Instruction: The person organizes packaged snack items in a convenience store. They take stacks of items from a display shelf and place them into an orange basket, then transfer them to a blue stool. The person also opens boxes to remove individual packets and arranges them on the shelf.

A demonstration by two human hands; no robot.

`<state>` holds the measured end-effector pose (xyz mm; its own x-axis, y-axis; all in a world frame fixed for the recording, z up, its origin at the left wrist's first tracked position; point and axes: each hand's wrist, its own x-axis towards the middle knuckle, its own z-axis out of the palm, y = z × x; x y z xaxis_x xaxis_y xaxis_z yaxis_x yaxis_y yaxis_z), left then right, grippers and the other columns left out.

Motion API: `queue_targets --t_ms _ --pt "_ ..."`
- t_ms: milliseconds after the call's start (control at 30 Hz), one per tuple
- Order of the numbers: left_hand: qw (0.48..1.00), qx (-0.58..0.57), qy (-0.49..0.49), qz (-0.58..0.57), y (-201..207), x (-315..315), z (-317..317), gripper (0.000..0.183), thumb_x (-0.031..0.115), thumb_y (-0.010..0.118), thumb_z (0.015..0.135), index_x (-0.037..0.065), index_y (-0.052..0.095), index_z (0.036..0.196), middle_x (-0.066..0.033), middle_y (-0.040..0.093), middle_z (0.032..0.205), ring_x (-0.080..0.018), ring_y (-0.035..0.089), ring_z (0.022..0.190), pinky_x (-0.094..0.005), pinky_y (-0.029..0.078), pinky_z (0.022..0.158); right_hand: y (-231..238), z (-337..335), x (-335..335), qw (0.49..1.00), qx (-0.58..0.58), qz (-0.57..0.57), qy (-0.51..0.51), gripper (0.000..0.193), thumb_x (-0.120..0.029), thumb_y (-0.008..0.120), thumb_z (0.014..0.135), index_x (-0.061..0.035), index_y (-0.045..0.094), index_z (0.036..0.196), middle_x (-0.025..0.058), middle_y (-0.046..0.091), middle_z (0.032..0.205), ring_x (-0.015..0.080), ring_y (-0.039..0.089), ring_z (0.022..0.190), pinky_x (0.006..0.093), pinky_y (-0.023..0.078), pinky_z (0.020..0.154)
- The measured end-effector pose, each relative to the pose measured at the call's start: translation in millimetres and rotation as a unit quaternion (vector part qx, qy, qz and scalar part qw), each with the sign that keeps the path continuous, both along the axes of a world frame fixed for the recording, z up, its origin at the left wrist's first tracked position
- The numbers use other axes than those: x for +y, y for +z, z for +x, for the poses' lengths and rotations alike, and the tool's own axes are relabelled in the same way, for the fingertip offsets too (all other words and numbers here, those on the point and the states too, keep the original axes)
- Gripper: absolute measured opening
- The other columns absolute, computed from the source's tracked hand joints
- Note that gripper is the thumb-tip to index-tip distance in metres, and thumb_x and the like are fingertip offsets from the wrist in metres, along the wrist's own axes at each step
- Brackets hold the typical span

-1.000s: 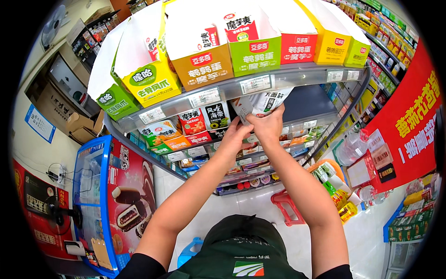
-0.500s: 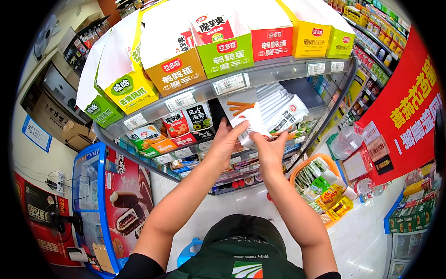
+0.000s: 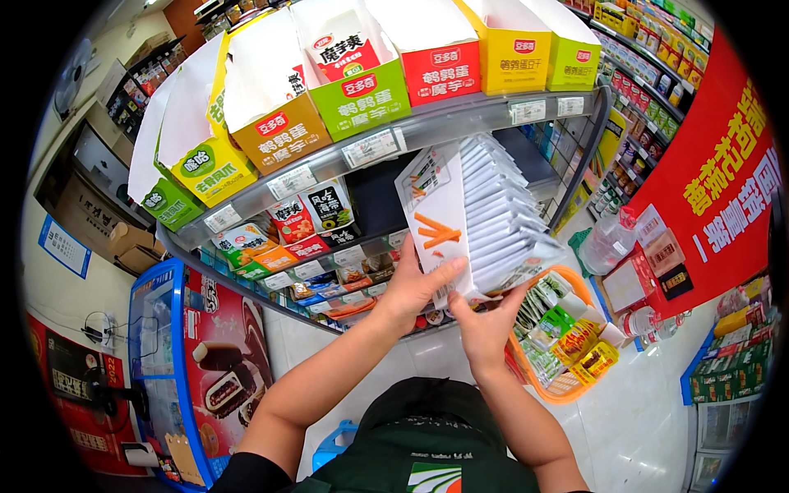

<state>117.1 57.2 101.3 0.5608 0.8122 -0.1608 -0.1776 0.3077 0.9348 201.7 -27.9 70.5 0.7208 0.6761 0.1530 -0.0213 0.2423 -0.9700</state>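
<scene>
Between my hands is a white snack box point(image 3: 437, 228) printed with orange sticks, tilted in front of the shelf. A row of silvery-white snack packets point(image 3: 503, 218) fills it, their edges fanned out to the right. My left hand point(image 3: 417, 283) grips the box's lower left side, thumb across the printed face. My right hand point(image 3: 486, 324) holds its lower right corner, with the thumb near the bottom edge and the fingers partly hidden beneath. Behind the box, the dark shelf board point(image 3: 382, 201) shows beside black and red snack packs point(image 3: 327, 205).
Above, the top shelf point(image 3: 329, 158) carries several open display boxes, among them a green box point(image 3: 366, 105) and a red box point(image 3: 444, 74). An orange basket point(image 3: 567, 390) of packets stands on the floor at right. A blue-framed freezer point(image 3: 177, 353) stands at left.
Both hands have drawn the snack box out of the shelf, toward me and down. More of its packets and printed side now show, and the dark shelf board behind is exposed.
</scene>
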Motion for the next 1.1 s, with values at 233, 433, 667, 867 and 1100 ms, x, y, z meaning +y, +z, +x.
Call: queue_targets --t_ms 233,433,667,867,1100 --pt "0.997 -0.022 -0.03 -0.062 -16 -29 10 0.084 0.023 0.075 0.073 0.005 0.021 0.134 -0.0114 0.041 0.128 -0.0219 0.041 0.119 -0.0407 0.033 0.101 -23 13 -46 0.997 -0.078 0.014 0.006 0.089 -0.004 0.073 0.06 0.0005 0.02 0.131 0.0153 0.039 0.121 0.0233 0.044 0.111 0.0344 0.038 0.094" --pt "0.974 -0.052 -0.103 -0.194 -49 -51 9 0.067 0.02 0.069 0.078 0.011 0.029 0.131 -0.0067 0.046 0.124 -0.019 0.046 0.115 -0.0387 0.041 0.092 -21 27 -85 0.975 -0.21 -0.059 -0.053 0.071 -0.014 0.075 0.056 0.0012 0.04 0.116 0.0114 0.049 0.099 0.024 0.051 0.087 0.0339 0.042 0.074" --pt "0.948 -0.041 -0.18 -0.261 -104 -86 13 0.069 0.014 0.069 0.075 0.012 0.028 0.131 -0.0074 0.047 0.125 -0.0226 0.051 0.114 -0.0428 0.045 0.091 -69 40 -140 0.953 -0.269 -0.136 -0.023 0.071 -0.009 0.076 0.057 0.0018 0.037 0.115 0.0116 0.05 0.099 0.0205 0.054 0.089 0.0318 0.045 0.078" --pt "0.87 -0.086 -0.243 -0.421 -178 -133 29 0.064 0.011 0.066 0.077 0.008 0.033 0.131 -0.0084 0.05 0.125 -0.0255 0.05 0.115 -0.0471 0.041 0.097 -105 69 -193 0.948 -0.265 -0.174 -0.026 0.073 -0.01 0.074 0.053 -0.0023 0.043 0.118 0.0152 0.053 0.105 0.0338 0.053 0.096 0.0402 0.044 0.082" --pt "0.822 -0.08 -0.273 -0.494 -268 -210 81 0.055 0.014 0.069 0.075 0.008 0.046 0.125 -0.0063 0.056 0.119 -0.0234 0.053 0.111 -0.0432 0.04 0.098 -162 134 -273 0.928 -0.256 -0.267 0.056 0.073 -0.009 0.074 0.055 -0.0028 0.042 0.12 0.019 0.051 0.108 0.036 0.051 0.101 0.0395 0.043 0.088"
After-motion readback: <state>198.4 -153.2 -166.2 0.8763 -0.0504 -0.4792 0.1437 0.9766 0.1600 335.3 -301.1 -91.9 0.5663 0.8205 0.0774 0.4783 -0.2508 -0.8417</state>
